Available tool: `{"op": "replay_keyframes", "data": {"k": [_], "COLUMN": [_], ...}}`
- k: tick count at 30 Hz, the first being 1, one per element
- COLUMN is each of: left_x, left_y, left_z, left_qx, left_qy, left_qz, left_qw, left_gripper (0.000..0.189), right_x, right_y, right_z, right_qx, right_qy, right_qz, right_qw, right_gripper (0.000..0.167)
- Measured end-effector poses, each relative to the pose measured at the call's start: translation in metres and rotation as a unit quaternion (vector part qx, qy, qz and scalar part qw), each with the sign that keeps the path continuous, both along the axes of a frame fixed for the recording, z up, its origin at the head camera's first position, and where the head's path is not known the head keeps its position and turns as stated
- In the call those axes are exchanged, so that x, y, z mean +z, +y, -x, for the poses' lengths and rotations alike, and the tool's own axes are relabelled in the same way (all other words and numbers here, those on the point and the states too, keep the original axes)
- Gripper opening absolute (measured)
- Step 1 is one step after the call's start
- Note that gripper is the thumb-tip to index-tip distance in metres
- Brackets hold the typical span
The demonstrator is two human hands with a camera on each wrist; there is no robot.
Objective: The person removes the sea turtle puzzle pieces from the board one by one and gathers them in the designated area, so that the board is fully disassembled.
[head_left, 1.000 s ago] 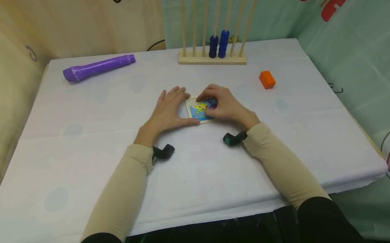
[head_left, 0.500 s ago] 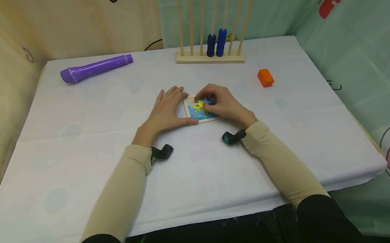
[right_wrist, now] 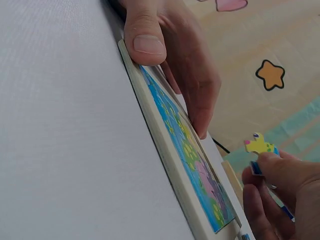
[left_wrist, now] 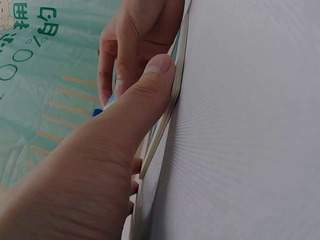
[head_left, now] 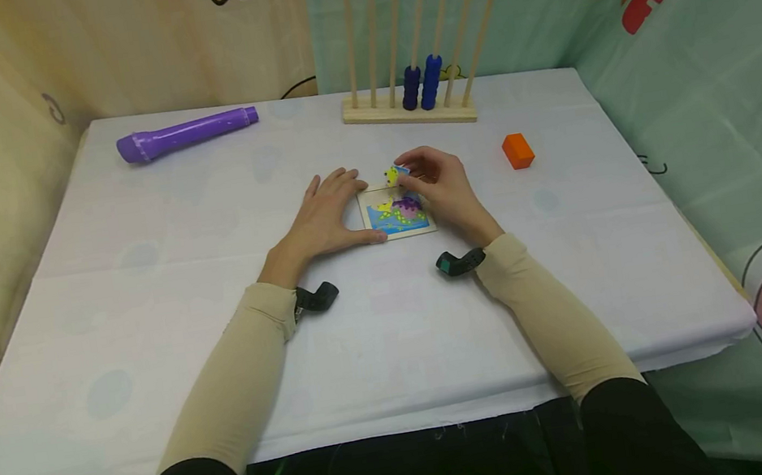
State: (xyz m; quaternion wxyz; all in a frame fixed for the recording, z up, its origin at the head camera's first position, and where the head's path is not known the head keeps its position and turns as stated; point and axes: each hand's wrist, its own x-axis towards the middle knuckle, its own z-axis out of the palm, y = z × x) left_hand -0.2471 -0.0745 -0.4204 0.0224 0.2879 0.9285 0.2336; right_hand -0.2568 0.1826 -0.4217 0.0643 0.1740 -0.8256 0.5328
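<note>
A small framed jigsaw puzzle [head_left: 403, 226] lies flat on the white-covered table, its picture showing blue, yellow, green and purple. My left hand [head_left: 322, 220] is spread at its left side, thumb pressing the near edge and fingers reaching along the far side. Above the puzzle's far edge, my right hand [head_left: 446, 187] pinches a yellow and blue puzzle piece [head_left: 392, 177] between thumb and fingers. In the right wrist view that piece [right_wrist: 260, 144] is raised off the puzzle, and the left thumb [right_wrist: 148, 46] sits on the wooden frame [right_wrist: 162, 137].
A wooden peg rack [head_left: 410, 114] with dark blue beads on two of its rods stands at the back. To the right lies an orange block [head_left: 518, 151]. A purple toy microphone [head_left: 188, 133] rests at the back left. Printed curtains [head_left: 694, 59] surround the table.
My right hand has moved up from over the puzzle to its far edge, with the puzzle piece now showing in its fingers. More of the picture is uncovered. My left hand stays put.
</note>
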Motion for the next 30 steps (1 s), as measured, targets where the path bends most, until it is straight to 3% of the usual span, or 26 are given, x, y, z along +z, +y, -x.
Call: {"op": "replay_keyframes", "data": {"k": [7, 17, 22, 30], "left_x": [-0.001, -0.002, -0.002, -0.002], "left_y": [0.000, 0.000, -0.001, -0.001], "left_z": [0.000, 0.001, 0.001, 0.001], "left_qx": [0.002, 0.002, 0.003, 0.000], "left_qy": [-0.003, -0.001, -0.001, -0.005], "left_qz": [0.000, 0.000, -0.003, -0.007], "left_qw": [1.0000, 1.0000, 1.0000, 1.0000], "left_gripper": [0.100, 0.100, 0.099, 0.099], "right_x": [0.002, -0.002, -0.001, -0.003], "right_y": [0.009, 0.025, 0.026, 0.025], "right_z": [0.000, 0.004, 0.003, 0.005], "right_qx": [-0.123, -0.252, -0.279, -0.291], "right_qy": [0.043, 0.002, -0.021, 0.009], "right_qz": [0.012, -0.004, -0.050, -0.131], "right_qw": [0.9914, 0.9678, 0.9589, 0.9476], "right_gripper": [0.022, 0.023, 0.024, 0.024]}}
